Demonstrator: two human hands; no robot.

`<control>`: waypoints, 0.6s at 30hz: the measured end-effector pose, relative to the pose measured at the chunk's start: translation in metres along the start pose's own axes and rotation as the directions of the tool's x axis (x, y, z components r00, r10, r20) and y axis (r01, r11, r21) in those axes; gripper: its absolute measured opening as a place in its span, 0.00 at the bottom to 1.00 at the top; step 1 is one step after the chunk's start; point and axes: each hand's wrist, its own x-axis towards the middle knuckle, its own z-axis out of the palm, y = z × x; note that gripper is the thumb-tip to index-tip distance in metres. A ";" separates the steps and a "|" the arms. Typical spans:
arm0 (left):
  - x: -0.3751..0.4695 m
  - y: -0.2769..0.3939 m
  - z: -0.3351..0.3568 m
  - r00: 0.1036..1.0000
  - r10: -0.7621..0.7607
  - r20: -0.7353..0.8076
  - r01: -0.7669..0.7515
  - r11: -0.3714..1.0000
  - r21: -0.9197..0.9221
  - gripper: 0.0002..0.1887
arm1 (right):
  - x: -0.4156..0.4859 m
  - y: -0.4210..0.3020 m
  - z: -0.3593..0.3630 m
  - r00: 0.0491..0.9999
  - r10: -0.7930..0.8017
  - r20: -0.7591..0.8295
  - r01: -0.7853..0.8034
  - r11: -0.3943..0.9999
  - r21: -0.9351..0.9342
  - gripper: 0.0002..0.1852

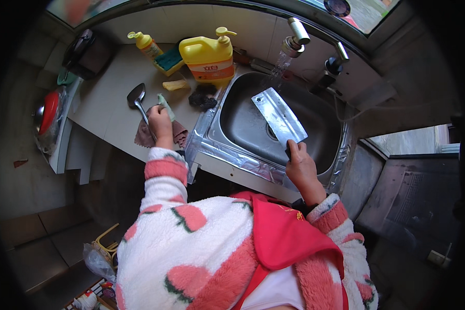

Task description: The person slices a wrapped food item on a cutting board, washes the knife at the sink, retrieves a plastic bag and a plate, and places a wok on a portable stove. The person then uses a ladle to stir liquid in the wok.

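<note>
My right hand (303, 166) grips the dark handle of a wide steel cleaver (279, 116), tilted over the sink. Its wet-looking blade points away from me, below the running tap (294, 45). Water falls behind the blade's far end into the steel sink (244, 128). On the counter side, my left hand (161, 124) is closed on a pale green cloth (166, 107). A metal wok spatula (136, 95) has its handle passing at this hand; whether the fingers also hold it is unclear. Beneath the hand lies a brownish scalloped cloth (180, 134).
Behind the left hand stand a yellow pump jug (205, 56), a yellow bottle (145, 44) and a green-and-yellow sponge (168, 62). A dark scrubber (203, 97) sits by the sink's left rim. A dark appliance (88, 54) and a red item (49, 112) are far left.
</note>
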 end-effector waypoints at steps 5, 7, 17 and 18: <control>-0.097 0.109 0.052 0.759 0.639 0.125 -0.577 0.749 -0.326 0.01 | 0.003 -0.002 0.004 1.000 -0.021 0.011 0.021 1.000 0.002 0.21; -0.145 0.143 0.067 0.605 0.702 0.376 -0.490 0.700 -0.519 0.05 | 0.003 -0.003 0.004 0.999 -0.040 0.014 0.040 0.999 -0.011 0.21; -0.147 0.177 0.094 0.473 0.737 0.482 -0.630 0.666 -0.400 0.13 | -0.003 0.007 0.003 0.997 -0.079 0.018 0.079 0.996 -0.038 0.17; -0.151 0.178 0.094 0.545 0.698 0.465 -0.582 0.714 -0.389 0.13 | -0.002 0.008 0.004 0.997 -0.078 0.011 0.078 0.996 -0.036 0.17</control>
